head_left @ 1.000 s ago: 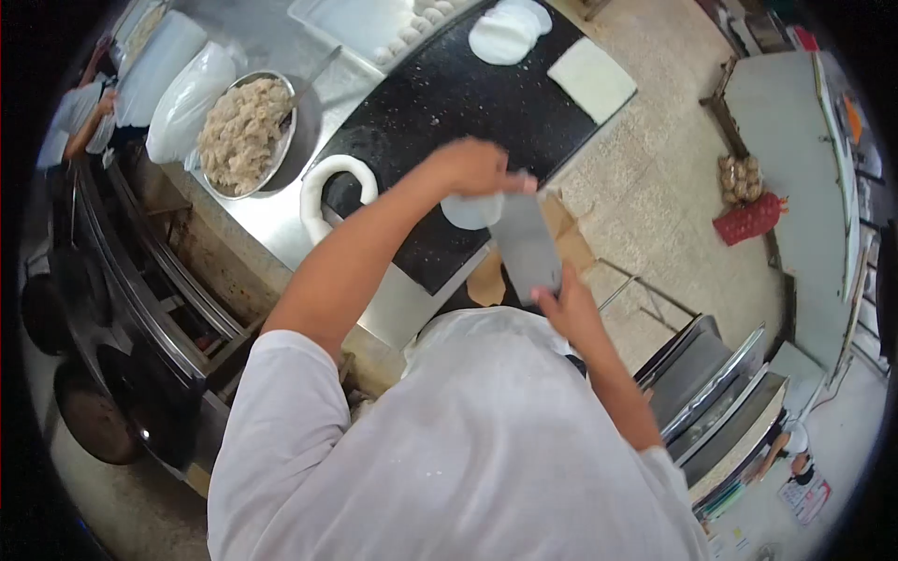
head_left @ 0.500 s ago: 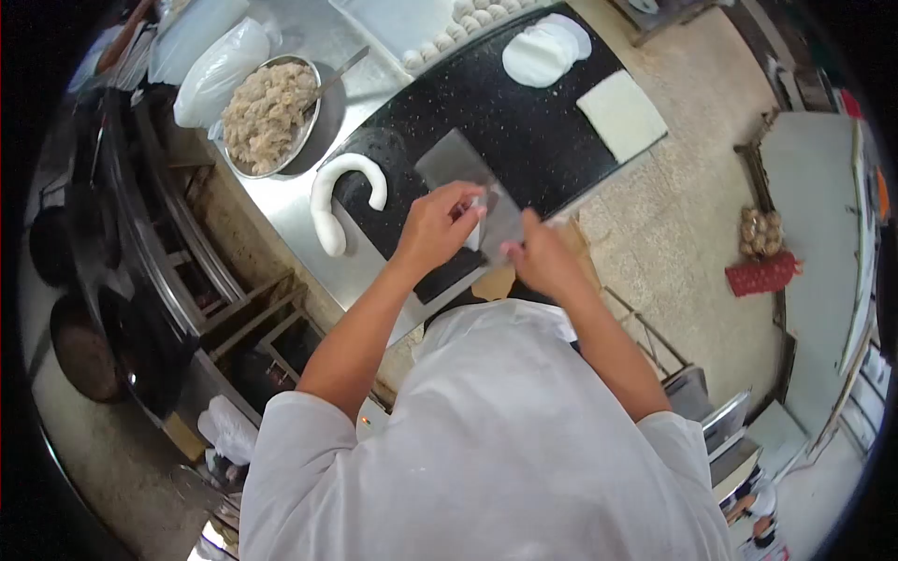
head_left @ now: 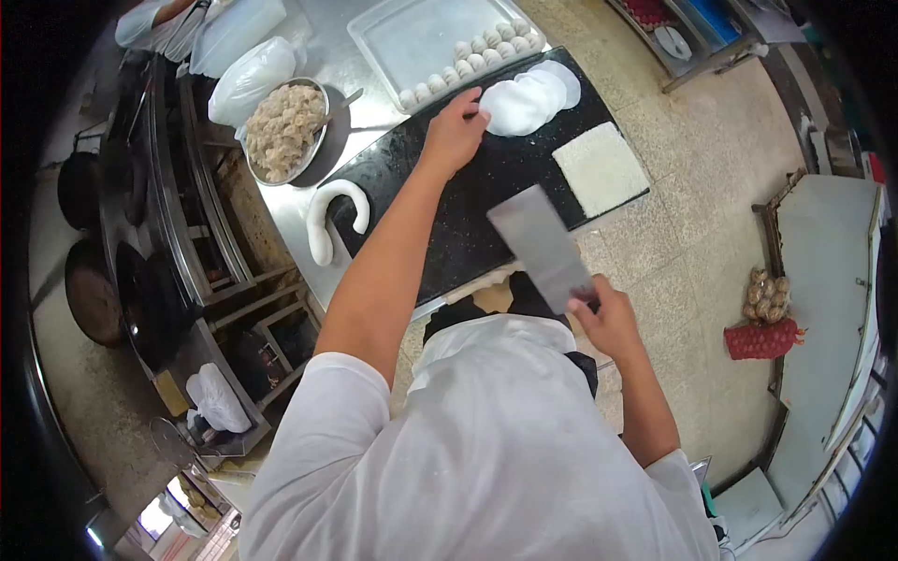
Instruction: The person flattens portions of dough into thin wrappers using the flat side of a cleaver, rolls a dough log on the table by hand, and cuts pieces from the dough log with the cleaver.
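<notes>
My left hand (head_left: 456, 133) reaches over the black work board (head_left: 449, 220). Its thumb and forefinger are apart at the near left edge of an overlapping pile of thin round white dough wrappers (head_left: 522, 105). In my right hand (head_left: 606, 320) is the handle of a broad-bladed cleaver (head_left: 540, 241), its blade tilted over the front edge of the board. A curved rope of white dough (head_left: 320, 217) lies across the left end of the board and the steel table. On the right end of the board rests a square white cloth or pad (head_left: 601, 168).
A steel bowl of pale filling (head_left: 285, 131) with a utensil stands on the table beside a plastic bag (head_left: 248, 82). Behind the board, a tray (head_left: 402, 47) holds rows of small filled dumplings (head_left: 477, 62). Woks (head_left: 94, 290) are at left; a red net sack (head_left: 762, 342) is at right.
My left hand has gone from beside the cleaver blade to the wrapper pile, which now spreads wider. The cleaver has moved right and towards me in my right hand. The view has shifted.
</notes>
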Available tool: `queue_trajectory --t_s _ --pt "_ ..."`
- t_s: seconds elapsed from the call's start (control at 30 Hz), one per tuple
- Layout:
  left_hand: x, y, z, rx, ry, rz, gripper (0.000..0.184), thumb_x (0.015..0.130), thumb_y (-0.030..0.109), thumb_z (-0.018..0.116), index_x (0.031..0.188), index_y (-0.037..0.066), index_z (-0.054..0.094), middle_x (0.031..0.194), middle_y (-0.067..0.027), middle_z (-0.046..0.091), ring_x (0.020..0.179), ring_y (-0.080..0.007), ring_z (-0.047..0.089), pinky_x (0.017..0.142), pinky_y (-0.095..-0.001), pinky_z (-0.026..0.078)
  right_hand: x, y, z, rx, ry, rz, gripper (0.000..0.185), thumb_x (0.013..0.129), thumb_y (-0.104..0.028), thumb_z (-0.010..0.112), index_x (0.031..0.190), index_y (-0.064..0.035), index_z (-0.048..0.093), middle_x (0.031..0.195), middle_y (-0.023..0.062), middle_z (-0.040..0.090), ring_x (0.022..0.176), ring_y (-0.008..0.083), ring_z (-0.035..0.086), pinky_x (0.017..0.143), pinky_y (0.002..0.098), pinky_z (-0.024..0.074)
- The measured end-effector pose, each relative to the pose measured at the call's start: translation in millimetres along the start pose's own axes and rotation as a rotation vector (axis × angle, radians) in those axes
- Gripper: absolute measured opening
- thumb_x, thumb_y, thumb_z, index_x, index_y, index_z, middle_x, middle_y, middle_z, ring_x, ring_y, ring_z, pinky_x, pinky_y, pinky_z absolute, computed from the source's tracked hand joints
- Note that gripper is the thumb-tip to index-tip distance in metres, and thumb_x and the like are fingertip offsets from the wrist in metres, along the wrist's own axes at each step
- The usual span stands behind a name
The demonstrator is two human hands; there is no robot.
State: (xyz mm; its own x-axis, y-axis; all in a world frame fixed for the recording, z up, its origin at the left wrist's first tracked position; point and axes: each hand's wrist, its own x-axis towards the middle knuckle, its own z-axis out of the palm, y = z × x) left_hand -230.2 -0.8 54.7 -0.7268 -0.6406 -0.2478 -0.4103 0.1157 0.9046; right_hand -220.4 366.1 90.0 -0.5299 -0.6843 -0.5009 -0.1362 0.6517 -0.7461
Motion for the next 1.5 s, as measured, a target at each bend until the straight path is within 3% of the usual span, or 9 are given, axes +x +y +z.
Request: queue_trajectory --t_s 0.2,0.4,0.6,0.67,0.77,1.13,1.2,1.27,1.5 --pt "-105 -56 -69 0.494 0.207 0.497 0.053 0.084 0.022 0.079 0.132 0.005 0.063 0.132 -0.0193 0.063 0.122 -0.0372 0.059 0.107 -0.044 0.045 48 15 13 0.785 0.463 -0.106 0.016 0.103 -0.021 0.059 0.109 -0.0062 0.057 0.08 0.0057 0.062 0.061 0.0136 0.06 0.055 0.0279 0.0485" --pt "-169 -121 -140 0.592 0.455 0.235 0.037 0.082 0.021 0.082 0.108 0.002 0.065 0.11 -0.0189 0.065 0.107 -0.0399 0.06 0.096 -0.049 0.045 66 -23 60 1.166 0.486 0.269 0.013 0.105 -0.023 0.054 0.103 -0.0109 0.049 0.073 0.0019 0.055 0.056 0.0137 0.054 0.05 0.0293 0.0468" --pt "-168 -143 -168 0.402 0.39 0.38 0.025 0.087 0.018 0.077 0.105 0.003 0.068 0.092 -0.0128 0.066 0.072 -0.0263 0.063 0.066 -0.0384 0.052 13 -86 127 0.36 0.255 0.262 0.012 0.101 -0.018 0.057 0.108 -0.0082 0.055 0.072 0.0059 0.058 0.058 0.0188 0.06 0.052 0.0343 0.0491" --pt "-181 -144 -182 0.346 0.294 0.386 0.023 0.084 0.014 0.077 0.103 0.004 0.068 0.089 -0.0127 0.064 0.073 -0.0259 0.064 0.068 -0.0394 0.052 8 -121 154 -0.499 0.233 -0.298 0.012 0.099 -0.013 0.055 0.109 -0.0063 0.055 0.079 0.0154 0.064 0.068 0.0321 0.068 0.059 0.0424 0.0535" --pt "-197 -153 -194 0.344 0.224 0.383 0.026 0.081 0.01 0.074 0.105 0.003 0.066 0.09 -0.0142 0.061 0.076 -0.0309 0.064 0.07 -0.0423 0.052 9 -181 187 -0.76 0.097 -0.363 0.013 0.098 -0.01 0.052 0.109 -0.0048 0.055 0.089 0.0238 0.066 0.082 0.0417 0.069 0.068 0.0495 0.0545" --pt "-214 -126 -203 0.642 -0.015 0.249 0.028 0.094 0.03 0.067 0.092 0.002 0.069 0.09 -0.0184 0.061 0.081 -0.0381 0.063 0.072 -0.0473 0.05 -31 -113 158 -0.464 0.062 -0.179 0.017 0.099 -0.015 0.055 0.105 0.0001 0.056 0.09 0.0259 0.067 0.077 0.0431 0.067 0.067 0.0493 0.0526" --pt "-216 -107 -172 0.804 -0.183 0.157 0.034 0.094 0.038 0.067 0.09 0.004 0.073 0.099 -0.0159 0.066 0.097 -0.0359 0.064 0.089 -0.0462 0.05 -53 -86 139 -0.302 0.102 -0.194 0.019 0.099 -0.018 0.058 0.103 0.0008 0.058 0.086 0.0256 0.066 0.073 0.0422 0.066 0.065 0.0473 0.0522" --pt "-211 -127 -135 0.995 -0.328 0.7 0.039 0.096 0.045 0.064 0.112 0.011 0.073 0.131 -0.0144 0.063 0.131 -0.0364 0.051 0.112 -0.0564 0.036 -71 -64 119 -0.105 0.238 0.001 0.024 0.099 -0.023 0.063 0.1 0.0009 0.062 0.075 0.0177 0.065 0.062 0.0296 0.063 0.059 0.0386 0.0498" --pt "-157 -91 -44 0.996 -0.372 0.828 0.069 0.098 0.068 0.043 0.155 0.029 0.044 0.166 -0.0109 0.029 0.155 -0.04 0.018 0.119 -0.0706 0.012 1 -36 49 0.61 0.761 -0.26 0.033 0.106 -0.033 0.054 0.109 -0.0013 0.059 0.076 0.0042 0.06 0.063 0.011 0.057 0.06 0.0278 0.0488"
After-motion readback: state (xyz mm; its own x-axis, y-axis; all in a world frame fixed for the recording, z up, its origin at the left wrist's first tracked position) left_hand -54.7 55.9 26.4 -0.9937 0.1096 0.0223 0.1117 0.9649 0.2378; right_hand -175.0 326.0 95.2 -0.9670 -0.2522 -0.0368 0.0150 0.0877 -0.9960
